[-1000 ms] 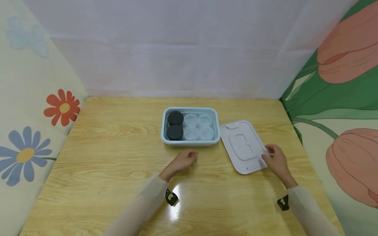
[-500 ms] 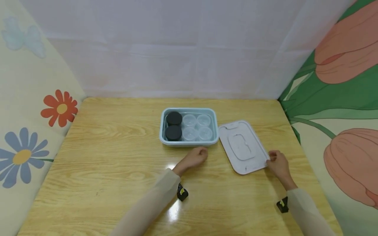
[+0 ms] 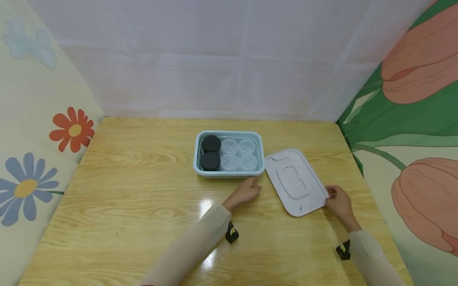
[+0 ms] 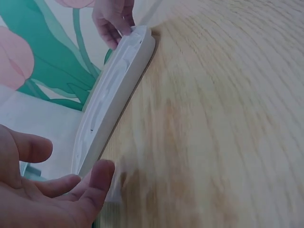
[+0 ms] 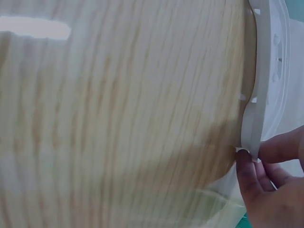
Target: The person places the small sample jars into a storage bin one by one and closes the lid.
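Note:
A white rectangular lid (image 3: 297, 180) with a raised pattern lies to the right of a light blue box (image 3: 229, 174). My right hand (image 3: 340, 201) pinches the lid's near right corner between thumb and fingers; in the right wrist view that edge is tilted up off the table. Just in front of the box is my left hand (image 3: 245, 192), fingers loosely bent and holding nothing. The left wrist view has this hand (image 4: 61, 190) close to the lid (image 4: 114, 95), with a gap apparent between them. Inside the box stand two black-capped jars (image 3: 210, 161) and several clear cups (image 3: 248, 162).
A wood-grain table (image 3: 136, 186) carries everything. White cloth (image 3: 214, 79) hangs along the back, and flower-printed panels (image 3: 422, 131) stand at both sides. Each wrist wears a small black camera (image 3: 231, 233).
My left hand has moved right along the box's front, towards the lid. My right hand has taken hold of the lid's corner, and the lid has shifted slightly nearer. The box stays in place.

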Action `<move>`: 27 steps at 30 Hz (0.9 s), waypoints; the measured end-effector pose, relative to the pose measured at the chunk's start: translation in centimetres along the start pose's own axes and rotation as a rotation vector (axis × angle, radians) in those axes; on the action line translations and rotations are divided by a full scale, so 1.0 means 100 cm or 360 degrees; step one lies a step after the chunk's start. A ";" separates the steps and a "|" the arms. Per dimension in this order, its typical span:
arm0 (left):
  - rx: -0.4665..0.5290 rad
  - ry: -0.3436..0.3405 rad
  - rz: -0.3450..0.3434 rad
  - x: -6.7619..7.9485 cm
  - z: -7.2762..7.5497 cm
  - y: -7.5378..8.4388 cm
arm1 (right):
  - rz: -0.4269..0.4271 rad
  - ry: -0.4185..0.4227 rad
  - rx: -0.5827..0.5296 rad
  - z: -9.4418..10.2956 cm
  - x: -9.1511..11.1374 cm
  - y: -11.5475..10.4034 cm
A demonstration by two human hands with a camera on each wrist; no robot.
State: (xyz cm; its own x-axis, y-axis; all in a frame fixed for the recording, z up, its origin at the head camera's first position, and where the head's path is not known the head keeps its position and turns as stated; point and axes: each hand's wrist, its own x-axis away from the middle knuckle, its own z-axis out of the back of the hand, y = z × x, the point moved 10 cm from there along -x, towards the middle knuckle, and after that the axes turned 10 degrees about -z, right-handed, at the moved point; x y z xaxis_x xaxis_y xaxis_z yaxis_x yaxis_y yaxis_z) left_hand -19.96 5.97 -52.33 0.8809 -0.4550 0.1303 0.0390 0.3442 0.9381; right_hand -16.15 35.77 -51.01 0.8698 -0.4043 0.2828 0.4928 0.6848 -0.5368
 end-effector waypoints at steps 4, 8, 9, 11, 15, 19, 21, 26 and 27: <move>-0.0052 0.0079 -0.0047 -0.007 -0.005 0.002 | -0.0001 0.0004 -0.0021 0.004 0.002 0.004; -0.0099 0.0152 -0.0108 -0.012 -0.009 0.007 | 0.0004 -0.0005 -0.0036 0.006 0.003 0.009; -0.0087 0.0169 -0.0123 -0.013 -0.011 0.008 | 0.0007 -0.0007 -0.0039 0.007 0.003 0.011; -0.0056 0.0195 -0.0132 -0.015 -0.014 0.010 | 0.0011 -0.0001 -0.0037 0.009 0.003 0.014; 0.0068 0.0280 -0.0136 -0.019 -0.017 0.012 | 0.0027 -0.0002 -0.0035 0.010 0.002 0.016; 0.0168 0.0343 -0.0117 -0.027 -0.024 0.012 | -0.0009 0.0010 -0.0036 0.013 0.003 0.020; 0.0187 0.0383 -0.0097 -0.029 -0.026 0.012 | -0.0024 0.0009 -0.0039 0.013 0.004 0.022; 0.0166 0.0512 -0.0132 -0.030 -0.023 0.017 | -0.0020 -0.0024 -0.0058 0.010 0.004 0.019; 0.0158 0.0529 -0.0134 -0.030 -0.022 0.018 | -0.0021 -0.0027 -0.0057 0.010 0.004 0.018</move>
State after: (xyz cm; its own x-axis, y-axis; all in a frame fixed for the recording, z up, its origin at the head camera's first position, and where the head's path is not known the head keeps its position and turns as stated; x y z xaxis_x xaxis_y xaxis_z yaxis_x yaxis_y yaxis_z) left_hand -21.50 9.80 -51.77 0.9825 -0.1806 -0.0450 0.0863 0.2279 0.9698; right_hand -14.86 37.45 -51.13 0.8635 -0.4028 0.3034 0.5036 0.6570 -0.5610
